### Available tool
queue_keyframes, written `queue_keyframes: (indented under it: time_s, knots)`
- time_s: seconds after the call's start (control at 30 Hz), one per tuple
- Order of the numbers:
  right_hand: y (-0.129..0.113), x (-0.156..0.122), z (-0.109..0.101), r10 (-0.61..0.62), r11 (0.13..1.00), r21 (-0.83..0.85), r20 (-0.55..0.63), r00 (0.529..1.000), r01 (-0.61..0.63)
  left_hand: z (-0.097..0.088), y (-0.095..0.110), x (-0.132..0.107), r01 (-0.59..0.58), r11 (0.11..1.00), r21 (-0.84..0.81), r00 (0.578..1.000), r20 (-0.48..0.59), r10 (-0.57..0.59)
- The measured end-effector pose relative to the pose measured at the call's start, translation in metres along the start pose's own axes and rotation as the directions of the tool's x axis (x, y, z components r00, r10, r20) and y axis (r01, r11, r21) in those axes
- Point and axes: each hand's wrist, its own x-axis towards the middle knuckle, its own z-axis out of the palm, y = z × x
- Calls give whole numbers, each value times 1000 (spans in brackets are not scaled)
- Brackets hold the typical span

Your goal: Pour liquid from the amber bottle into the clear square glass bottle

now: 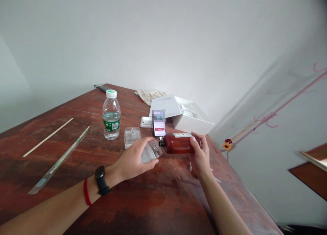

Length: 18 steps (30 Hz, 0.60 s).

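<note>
My left hand [138,156] is closed around a small clear glass bottle [150,151], which is tilted to the right. In my right hand [200,153] lies a brown bottle [178,143] with a pale label, held nearly level. Its open black-rimmed mouth points left, right beside the neck of the glass bottle; I cannot tell whether the two touch. Just behind my left hand stands a square clear glass container [132,136] with a rounded knob on top. A phone [159,126] with a lit screen stands behind the two bottles.
A water bottle [111,115] with a green label stands left of centre. Further left lie a bare chopstick [48,137] and wrapped chopsticks [61,160]. At the back are an open white box [194,124], a white device [146,122] and a crumpled cloth [148,96] on the wooden table [122,207].
</note>
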Motion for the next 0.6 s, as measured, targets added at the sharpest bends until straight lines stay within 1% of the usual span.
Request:
queue_keyframes:
  time_s: [0.17,0.4,0.6]
  knots:
    - [-2,0,1,-19,1000,-18,2,1000,19,0,1,0,-10,1000,-5,1000,-12,10]
    - [-4,-1,2,-23,999,-23,1,1000,23,1,2,0,3,1000,-22,1000,-1,-3]
    - [-1,-1,0,-41,999,-26,0,999,41,0,2,0,-3,1000,-22,1000,-11,3]
